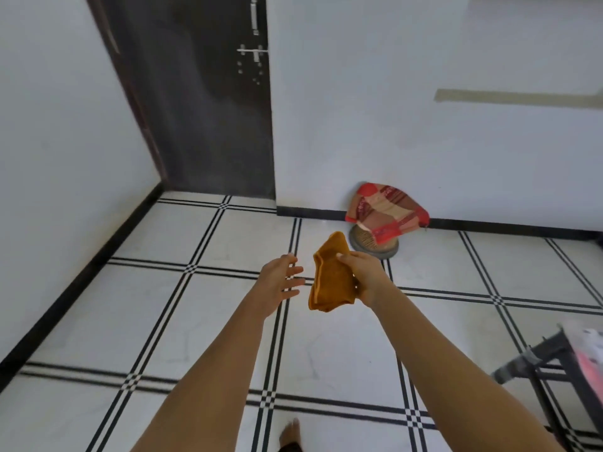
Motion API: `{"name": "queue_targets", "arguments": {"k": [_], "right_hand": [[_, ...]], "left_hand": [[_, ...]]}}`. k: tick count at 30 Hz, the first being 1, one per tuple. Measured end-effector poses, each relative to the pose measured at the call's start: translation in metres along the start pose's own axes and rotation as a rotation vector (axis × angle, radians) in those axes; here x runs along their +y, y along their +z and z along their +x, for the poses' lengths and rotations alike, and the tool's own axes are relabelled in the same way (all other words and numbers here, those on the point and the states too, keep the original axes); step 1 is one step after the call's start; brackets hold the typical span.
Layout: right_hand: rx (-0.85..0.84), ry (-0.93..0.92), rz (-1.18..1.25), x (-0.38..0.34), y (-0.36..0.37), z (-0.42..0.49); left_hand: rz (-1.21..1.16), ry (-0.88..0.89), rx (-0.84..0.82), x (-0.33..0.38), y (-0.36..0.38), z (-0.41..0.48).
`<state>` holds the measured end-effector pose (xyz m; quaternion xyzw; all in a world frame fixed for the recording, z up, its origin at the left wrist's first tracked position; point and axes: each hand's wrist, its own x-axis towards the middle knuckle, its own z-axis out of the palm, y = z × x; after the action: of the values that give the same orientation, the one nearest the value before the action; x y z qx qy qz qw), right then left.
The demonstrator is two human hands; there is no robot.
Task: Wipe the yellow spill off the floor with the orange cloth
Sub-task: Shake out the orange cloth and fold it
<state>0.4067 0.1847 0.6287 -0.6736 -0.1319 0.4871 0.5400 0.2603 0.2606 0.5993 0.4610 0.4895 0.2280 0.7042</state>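
Observation:
My right hand is held out in front of me, gripping a folded orange cloth that hangs well above the floor. My left hand is just left of the cloth with its fingers spread, a small gap away and not touching it. The floor is white tile with black striped lines. No yellow spill shows anywhere in view.
A red patterned cloth lies over a round woven stool against the far wall. A dark door stands at the back left. A black metal frame juts in at the lower right. My bare foot is at the bottom edge.

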Motion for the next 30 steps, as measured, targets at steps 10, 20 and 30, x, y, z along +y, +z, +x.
{"name": "queue_targets", "arguments": {"k": [10,20,30], "right_hand": [[0.145,-0.004,0.084,-0.098,-0.021,0.157],[0.227,0.053,0.165,-0.18,-0.104,0.347],[0.254,0.177,0.092,-0.265,-0.188,0.522]], "left_hand": [[0.078,-0.057,-0.121,0.093,0.062,0.183],[0.146,-0.093,-0.212,0.156,0.184,0.369],[0.163,-0.16,-0.231,0.207,0.308,0.533]]}}
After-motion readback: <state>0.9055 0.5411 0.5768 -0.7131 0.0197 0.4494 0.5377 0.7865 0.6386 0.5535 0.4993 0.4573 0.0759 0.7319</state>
